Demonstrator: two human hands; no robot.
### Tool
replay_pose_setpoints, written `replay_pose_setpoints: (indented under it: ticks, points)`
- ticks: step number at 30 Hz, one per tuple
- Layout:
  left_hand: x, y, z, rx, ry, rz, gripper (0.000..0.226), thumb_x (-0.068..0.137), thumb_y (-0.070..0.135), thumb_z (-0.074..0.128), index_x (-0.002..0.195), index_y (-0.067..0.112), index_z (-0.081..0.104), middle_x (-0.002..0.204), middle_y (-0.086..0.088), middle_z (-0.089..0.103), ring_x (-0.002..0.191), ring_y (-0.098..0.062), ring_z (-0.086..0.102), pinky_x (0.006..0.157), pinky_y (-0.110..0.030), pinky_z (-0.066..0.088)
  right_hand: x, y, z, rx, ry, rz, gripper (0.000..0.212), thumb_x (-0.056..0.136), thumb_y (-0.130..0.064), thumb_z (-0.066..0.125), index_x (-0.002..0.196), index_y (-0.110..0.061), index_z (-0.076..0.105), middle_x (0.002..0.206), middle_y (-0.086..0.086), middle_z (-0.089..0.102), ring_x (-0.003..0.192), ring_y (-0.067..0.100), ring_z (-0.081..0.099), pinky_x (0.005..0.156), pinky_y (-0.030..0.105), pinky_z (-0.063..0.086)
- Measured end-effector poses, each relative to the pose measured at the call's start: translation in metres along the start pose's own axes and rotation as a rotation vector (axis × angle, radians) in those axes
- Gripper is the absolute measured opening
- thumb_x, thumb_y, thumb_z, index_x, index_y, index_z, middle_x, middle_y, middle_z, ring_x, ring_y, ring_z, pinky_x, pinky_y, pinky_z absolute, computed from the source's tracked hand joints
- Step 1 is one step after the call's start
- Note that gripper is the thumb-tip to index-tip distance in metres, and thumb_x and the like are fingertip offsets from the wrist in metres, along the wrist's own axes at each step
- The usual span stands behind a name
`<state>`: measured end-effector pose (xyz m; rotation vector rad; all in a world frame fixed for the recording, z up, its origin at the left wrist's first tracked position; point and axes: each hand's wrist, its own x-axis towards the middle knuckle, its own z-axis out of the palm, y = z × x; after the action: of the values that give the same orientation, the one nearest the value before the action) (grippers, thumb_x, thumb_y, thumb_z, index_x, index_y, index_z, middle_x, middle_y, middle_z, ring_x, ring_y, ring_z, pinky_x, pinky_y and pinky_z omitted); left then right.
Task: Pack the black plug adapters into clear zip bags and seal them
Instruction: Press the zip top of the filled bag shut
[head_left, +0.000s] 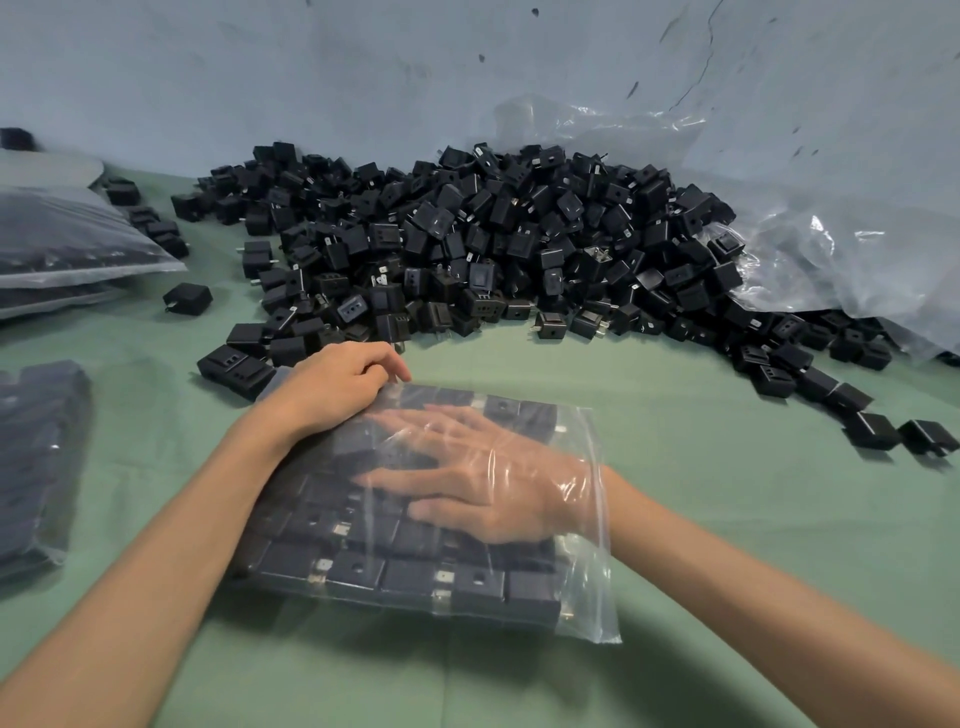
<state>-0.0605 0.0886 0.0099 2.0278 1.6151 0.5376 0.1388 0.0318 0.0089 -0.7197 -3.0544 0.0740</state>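
Head view: A worker's right hand (483, 478) lies inside a clear zip bag (592, 613) at 6 o'clock on the green cloth (675, 519). Its fingers are straight and spread, pressing the packed adapters (363, 566) into flat rows. The left hand (337, 384), fingers curled, grips the bag's far corner at 11 o'clock. Loose adapters (493, 234) are heaped at 12 o'clock, and filled bags (67, 234) sit at 9 o'clock. The step looks like levelling a nearly full bag. The next move calls for drawing the right hand out of the mouth at 3 o'clock, then pinching the zip shut along its length.
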Motion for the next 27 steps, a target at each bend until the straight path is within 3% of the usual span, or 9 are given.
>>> replay_pose_setpoints:
  ticks: [7, 13, 17, 21, 27]
  points:
    - [-0.002, -0.005, -0.004, -0.034, 0.044, 0.0, 0.033, 0.094, 0.01, 0.045, 0.086, 0.038, 0.062, 0.099, 0.011, 0.063, 0.099, -0.015, 0.056, 0.093, -0.038, 0.043, -0.002, -0.002, 0.001, -0.008, 0.014, 0.036, 0.044, 0.103, -0.042, 0.022, 0.146, -0.042, 0.029, 0.159, 0.01, 0.01, 0.144, 0.03, 0.013, 0.109, 0.046, -0.004]
    - [0.0, -0.003, 0.001, 0.043, 0.035, -0.033, 0.034, 0.095, 0.014, 0.041, 0.086, 0.041, 0.061, 0.095, 0.01, 0.06, 0.088, -0.014, 0.052, 0.078, -0.033, 0.038, 0.001, -0.004, -0.003, -0.048, 0.0, 0.019, 0.047, 0.102, -0.043, 0.011, 0.147, -0.042, -0.001, 0.16, 0.01, 0.003, 0.148, 0.024, 0.006, 0.117, 0.037, -0.005]
    - [-0.002, -0.003, -0.001, 0.073, 0.054, -0.064, 0.032, 0.097, 0.019, 0.04, 0.088, 0.04, 0.062, 0.092, 0.014, 0.059, 0.092, -0.015, 0.051, 0.085, -0.036, 0.039, -0.004, -0.003, -0.005, -0.021, 0.006, 0.01, 0.049, 0.103, -0.04, 0.018, 0.151, -0.032, 0.017, 0.16, 0.011, 0.011, 0.148, 0.022, 0.009, 0.121, 0.04, 0.006]
    - [-0.003, -0.003, -0.002, 0.099, 0.043, -0.066, 0.028, 0.097, 0.021, 0.04, 0.093, 0.037, 0.063, 0.098, 0.012, 0.059, 0.099, -0.015, 0.053, 0.093, -0.039, 0.04, -0.01, -0.002, -0.008, -0.036, -0.032, 0.013, 0.049, 0.102, -0.042, 0.018, 0.15, -0.034, 0.024, 0.159, 0.013, 0.017, 0.146, 0.025, 0.017, 0.12, 0.041, 0.011]
    - [-0.004, -0.005, -0.003, 0.072, 0.033, -0.06, 0.028, 0.097, 0.022, 0.042, 0.09, 0.038, 0.063, 0.101, 0.012, 0.063, 0.101, -0.015, 0.055, 0.094, -0.039, 0.041, -0.014, 0.0, -0.004, -0.026, -0.024, 0.001, 0.047, 0.103, -0.042, 0.02, 0.149, -0.037, 0.023, 0.16, 0.013, 0.011, 0.148, 0.022, 0.008, 0.121, 0.036, -0.001]
